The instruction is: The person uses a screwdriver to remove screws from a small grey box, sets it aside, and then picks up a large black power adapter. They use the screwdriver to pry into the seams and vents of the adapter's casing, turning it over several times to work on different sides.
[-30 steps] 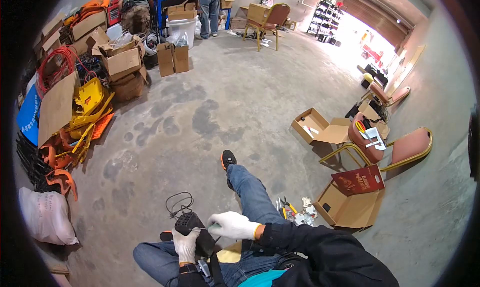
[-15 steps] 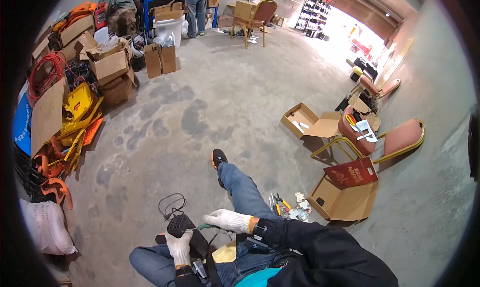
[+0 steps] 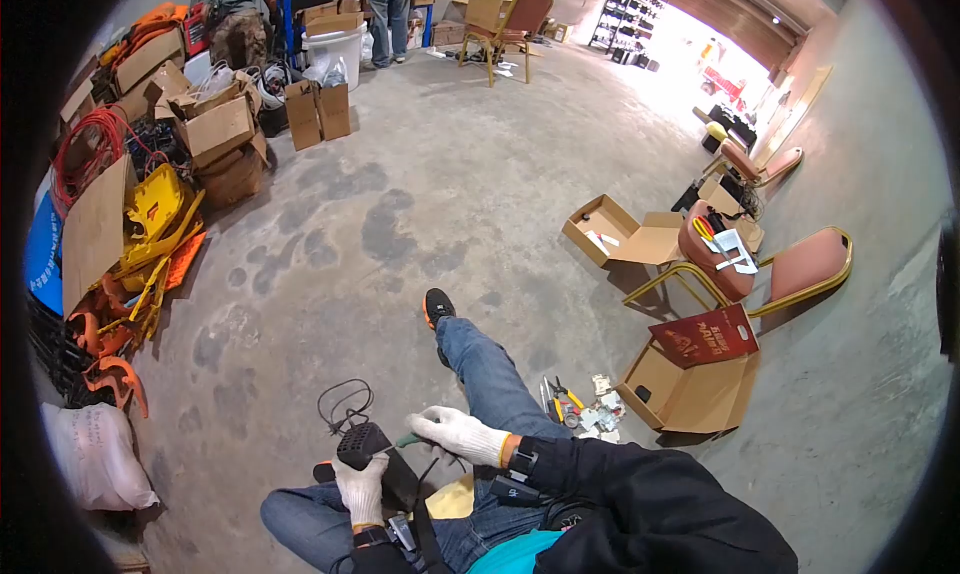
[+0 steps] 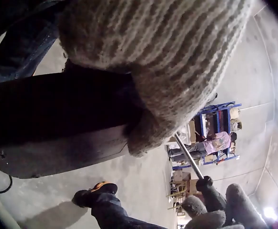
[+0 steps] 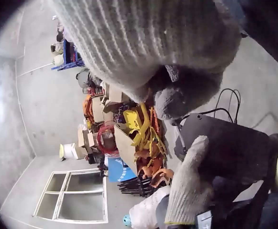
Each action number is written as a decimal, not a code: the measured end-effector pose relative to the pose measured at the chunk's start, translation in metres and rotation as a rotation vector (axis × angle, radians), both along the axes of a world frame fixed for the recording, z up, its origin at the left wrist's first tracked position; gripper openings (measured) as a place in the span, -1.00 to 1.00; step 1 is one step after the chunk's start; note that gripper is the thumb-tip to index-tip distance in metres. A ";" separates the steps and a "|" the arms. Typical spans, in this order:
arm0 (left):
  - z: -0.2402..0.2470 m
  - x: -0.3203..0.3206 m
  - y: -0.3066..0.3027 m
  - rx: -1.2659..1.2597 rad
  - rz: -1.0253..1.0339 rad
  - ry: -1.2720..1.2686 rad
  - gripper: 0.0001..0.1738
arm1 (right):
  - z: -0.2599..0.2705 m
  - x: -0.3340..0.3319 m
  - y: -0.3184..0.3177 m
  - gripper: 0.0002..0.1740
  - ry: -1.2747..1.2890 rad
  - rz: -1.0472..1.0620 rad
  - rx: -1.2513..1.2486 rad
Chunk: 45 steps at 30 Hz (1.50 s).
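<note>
My gloved left hand (image 3: 360, 486) grips a black box-shaped device (image 3: 400, 481) with a slotted end, above my lap. In the left wrist view, the knitted glove (image 4: 162, 62) wraps over the device's dark casing (image 4: 62, 152). A thin black cable (image 3: 343, 406) loops out beside it. My gloved right hand (image 3: 460, 435) holds a screwdriver (image 3: 407, 440) by its greenish handle, next to the device. Its metal shaft (image 4: 189, 156) points toward the left thumb. From the right wrist, the shaft (image 5: 181, 137) is seen close to the device's edge, its tip hidden behind the thumb.
Pliers (image 3: 569, 411) and white pieces (image 3: 604, 414) lie on the floor beside my leg. Right of them sits an open cardboard box (image 3: 720, 404), with chairs (image 3: 810, 269) behind. Boxes and yellow parts (image 3: 155, 209) are piled at left. People (image 3: 388, 19) are at the back.
The head view has shifted a little, moving the scene leftward. My right hand has turned slightly, so the green handle shows more plainly. My left hand keeps its grip on the device.
</note>
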<state>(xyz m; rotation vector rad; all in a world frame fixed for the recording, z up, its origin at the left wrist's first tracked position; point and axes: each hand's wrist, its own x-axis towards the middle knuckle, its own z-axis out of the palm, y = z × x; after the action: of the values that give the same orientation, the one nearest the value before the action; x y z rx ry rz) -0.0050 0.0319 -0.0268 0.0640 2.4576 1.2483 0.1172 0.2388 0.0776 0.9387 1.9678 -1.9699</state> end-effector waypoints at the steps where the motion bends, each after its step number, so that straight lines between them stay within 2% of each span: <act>1: 0.003 0.000 0.001 0.001 0.000 0.000 -0.08 | 0.001 0.000 0.001 -0.22 -0.058 0.005 0.000; 3: 0.012 0.003 0.003 -0.001 0.014 0.009 -0.06 | 0.001 0.002 0.003 -0.17 -0.037 0.052 0.062; 5: 0.016 0.004 0.004 0.023 0.011 -0.024 -0.08 | 0.027 0.001 0.004 -0.18 -0.107 0.073 -0.012; 9: 0.005 0.001 0.001 0.080 0.014 -0.087 -0.09 | -0.005 -0.001 0.005 -0.21 -0.008 0.121 0.094; 11: 0.010 0.002 0.002 0.064 0.019 -0.067 -0.10 | -0.009 -0.001 0.005 -0.37 0.041 0.174 0.213; 12: 0.011 0.002 0.003 0.049 0.019 -0.048 -0.11 | -0.014 0.000 0.003 -0.37 0.042 0.178 0.213; 14: 0.008 0.002 0.001 0.080 0.018 -0.060 -0.11 | -0.018 0.003 -0.001 -0.55 0.305 0.239 0.448; 15: 0.005 0.001 0.001 0.112 0.014 -0.070 -0.11 | -0.019 0.005 -0.001 -0.55 0.306 0.241 0.448; 17: -0.012 -0.001 -0.004 0.099 0.011 -0.052 -0.11 | -0.006 0.005 0.000 -0.62 0.383 0.352 0.597; 18: -0.021 -0.002 -0.007 0.086 0.005 -0.036 -0.11 | -0.008 0.005 0.000 -0.62 0.385 0.354 0.599; 21: 0.010 0.000 0.000 0.157 -0.001 -0.116 -0.09 | -0.004 0.004 -0.006 -0.57 0.404 0.253 0.542; 23: 0.015 0.002 0.001 0.119 0.011 -0.098 -0.09 | 0.024 0.002 -0.011 -0.51 0.021 0.119 0.391; 24: 0.016 0.002 0.002 0.084 0.020 -0.080 -0.08 | 0.026 0.000 -0.007 -0.51 0.020 0.118 0.391; 26: 0.015 0.002 -0.001 0.043 0.013 -0.076 -0.08 | 0.030 -0.001 0.000 -0.45 -0.175 0.229 0.211; 27: 0.015 0.001 -0.002 0.000 0.009 -0.069 -0.08 | 0.021 0.002 0.000 -0.45 -0.178 0.225 0.215; 29: 0.017 0.001 0.001 -0.004 0.005 -0.083 -0.06 | 0.001 0.006 -0.004 -0.43 0.046 0.225 0.425; 36: 0.003 -0.001 0.000 -0.002 0.016 -0.064 -0.07 | 0.002 0.006 -0.006 -0.51 0.061 0.267 0.488; 39: -0.001 0.000 -0.001 -0.016 0.031 -0.056 -0.09 | 0.001 0.005 -0.008 -0.61 0.017 0.298 0.503; 41: 0.004 0.001 0.003 -0.013 0.039 -0.052 -0.11 | -0.007 0.007 -0.009 -0.66 0.249 0.287 0.591; 43: 0.010 0.002 0.003 0.351 -0.016 -0.113 -0.18 | -0.005 0.008 -0.006 -0.66 0.279 0.313 0.606; 44: -0.023 -0.007 -0.001 0.563 -0.091 -0.143 -0.23 | -0.001 0.007 -0.006 -0.63 0.341 0.269 0.606; 45: 0.029 0.004 0.008 0.438 0.007 -0.192 -0.26 | 0.010 0.008 -0.006 -0.60 0.344 0.209 0.538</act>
<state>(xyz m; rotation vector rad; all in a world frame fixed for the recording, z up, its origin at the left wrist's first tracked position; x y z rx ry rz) -0.0007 0.0404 0.0018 0.0495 1.9896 1.6897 0.1254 0.2331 0.0877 0.4682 2.7418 -1.5953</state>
